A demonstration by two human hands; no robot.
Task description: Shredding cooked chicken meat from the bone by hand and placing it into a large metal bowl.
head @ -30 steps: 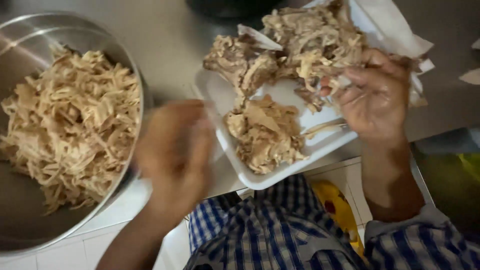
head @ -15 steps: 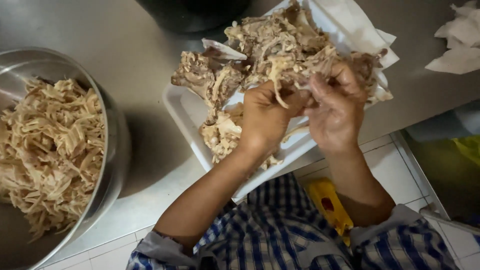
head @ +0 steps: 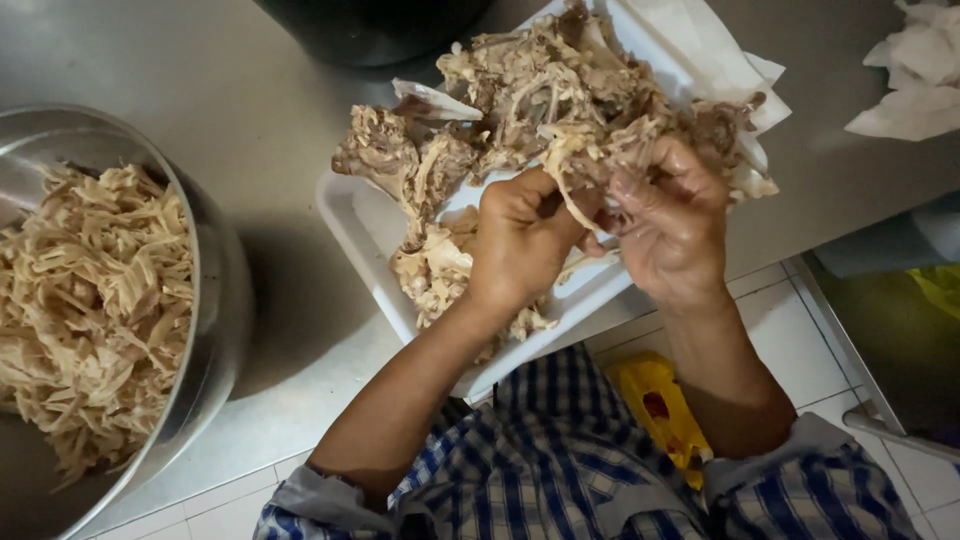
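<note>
Steel grey is the tabletop (head: 230, 90), dull and smooth, and on it near the front edge lies a white rectangular tray (head: 352, 215) set at a slant; its near corner juts past the tabletop edge above the person's lap. Heaped on the tray is a pile of cooked meat and bones (head: 520, 90), brown and pale, with torn shreds and bits of carcass; white paper (head: 700, 45) lies under the far part of the pile and sticks out at the tray's far right. Both hands are over the middle of the tray, close together and nearly touching; the left hand (head: 520, 240) is curled with its fingers closed on a strip of the meat; the right hand (head: 672, 225) is curled too, its fingers (head: 640, 185) pinching the same clump (head: 590, 160) from the other side, so the piece is held between the two hands just above the tray; a thin pale strand hangs down from it between them. Well to the left stands a large round metal bowl (head: 215, 290), partly out of view, filled with pale shredded meat (head: 95, 300) in long thin strips. At the far right of the tabletop lies a crumpled white tissue (head: 915, 85). Below, the person's blue and white checked shirt (head: 560, 460) shows; beside it, on the white tiled floor (head: 800, 340), a yellow object (head: 660, 400).
</note>
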